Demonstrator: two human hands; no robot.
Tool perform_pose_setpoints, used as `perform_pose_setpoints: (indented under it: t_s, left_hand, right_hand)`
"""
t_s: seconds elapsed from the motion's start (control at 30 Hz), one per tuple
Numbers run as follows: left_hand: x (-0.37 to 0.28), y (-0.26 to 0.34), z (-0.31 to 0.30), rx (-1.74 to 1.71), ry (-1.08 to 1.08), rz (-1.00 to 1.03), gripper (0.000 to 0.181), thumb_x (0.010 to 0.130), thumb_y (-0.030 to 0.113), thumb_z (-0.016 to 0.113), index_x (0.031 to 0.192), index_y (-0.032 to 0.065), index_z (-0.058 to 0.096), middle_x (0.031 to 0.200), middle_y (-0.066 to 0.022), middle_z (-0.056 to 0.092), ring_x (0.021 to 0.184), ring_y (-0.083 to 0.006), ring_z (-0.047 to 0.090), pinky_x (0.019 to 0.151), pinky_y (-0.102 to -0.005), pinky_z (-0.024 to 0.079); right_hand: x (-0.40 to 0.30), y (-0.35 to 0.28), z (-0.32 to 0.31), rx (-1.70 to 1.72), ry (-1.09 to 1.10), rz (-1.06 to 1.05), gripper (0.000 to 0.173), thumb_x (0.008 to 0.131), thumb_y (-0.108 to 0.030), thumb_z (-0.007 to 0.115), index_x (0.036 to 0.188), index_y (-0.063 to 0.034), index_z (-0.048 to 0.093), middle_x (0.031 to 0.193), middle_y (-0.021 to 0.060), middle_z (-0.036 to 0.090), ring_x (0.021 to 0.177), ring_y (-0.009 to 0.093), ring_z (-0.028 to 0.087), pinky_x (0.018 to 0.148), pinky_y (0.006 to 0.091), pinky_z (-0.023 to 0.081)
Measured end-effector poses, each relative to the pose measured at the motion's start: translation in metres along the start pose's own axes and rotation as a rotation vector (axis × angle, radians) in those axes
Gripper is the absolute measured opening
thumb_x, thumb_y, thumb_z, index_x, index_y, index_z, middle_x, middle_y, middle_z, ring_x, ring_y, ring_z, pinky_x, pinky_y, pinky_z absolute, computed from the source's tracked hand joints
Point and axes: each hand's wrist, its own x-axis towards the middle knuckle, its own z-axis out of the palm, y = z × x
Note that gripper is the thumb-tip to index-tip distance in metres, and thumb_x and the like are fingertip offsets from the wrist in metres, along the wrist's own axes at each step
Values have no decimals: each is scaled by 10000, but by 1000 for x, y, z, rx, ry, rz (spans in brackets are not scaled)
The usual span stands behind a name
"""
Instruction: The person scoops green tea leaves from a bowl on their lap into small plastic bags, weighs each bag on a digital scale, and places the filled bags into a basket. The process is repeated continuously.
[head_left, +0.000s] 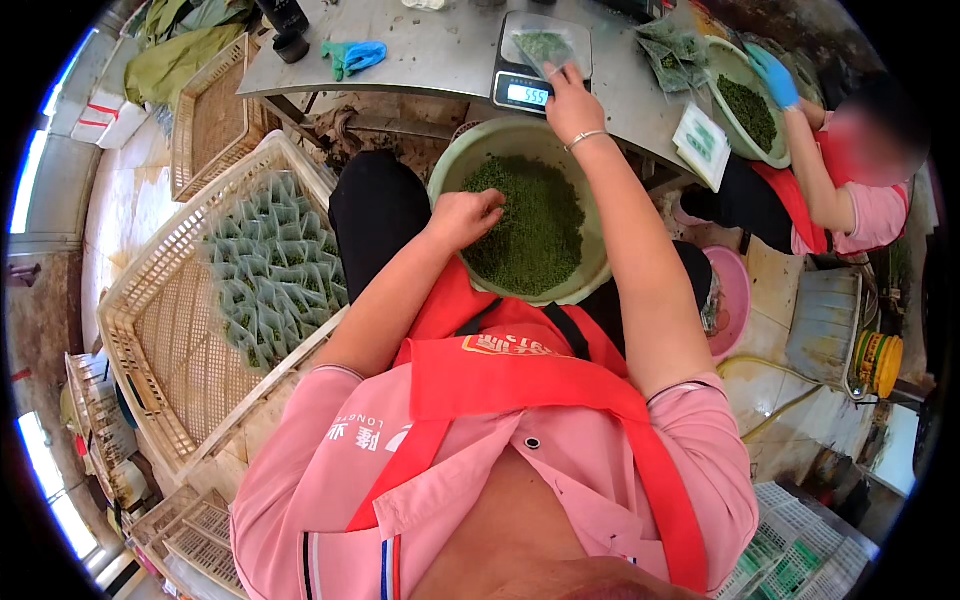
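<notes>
My left hand (466, 217) hovers over a large pale green basin (446, 161) of small green peppercorns (525, 232). Its fingers are curled, and whether anything is inside them is hidden. A bracelet circles the wrist of my right hand (574, 103), whose fingers grip the near edge of a clear plastic bag (541, 48). Green contents show through that bag, which lies on the plate of a digital scale (581, 37) with a lit display. The basin sits between my knees, just below the metal table's edge.
Many filled clear bags (277, 262) stand in a plastic crate (187, 360) at left. Blue and green gloves (354, 58) lie on the metal table (435, 52). At right, a co-worker's blue-gloved hand (772, 75) touches another basin (780, 154), near more filled bags (667, 56).
</notes>
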Motion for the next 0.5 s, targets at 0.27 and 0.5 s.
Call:
perform_pose_setpoints:
  t_s: [0.27,0.5]
  left_hand:
    - [8,-6,3,-133,64,-36,257,849,234,614,1085,130,615,845,-104,675,694,-234,658,636,-360,512]
    - [22,8,7,-809,92,-159,394,864,105,632,1229,23,509,1002,-46,647,679,-92,602,618,-264,506]
  right_hand:
    - [-41,5,15,492,202,24,95,800,-71,615,892,-91,621,881,73,584,727,219,614,645,335,498]
    - [-108,-20,3,1111,-309,379,97,838,-67,627,930,-39,616,707,5,606,606,72,584,557,229,477]
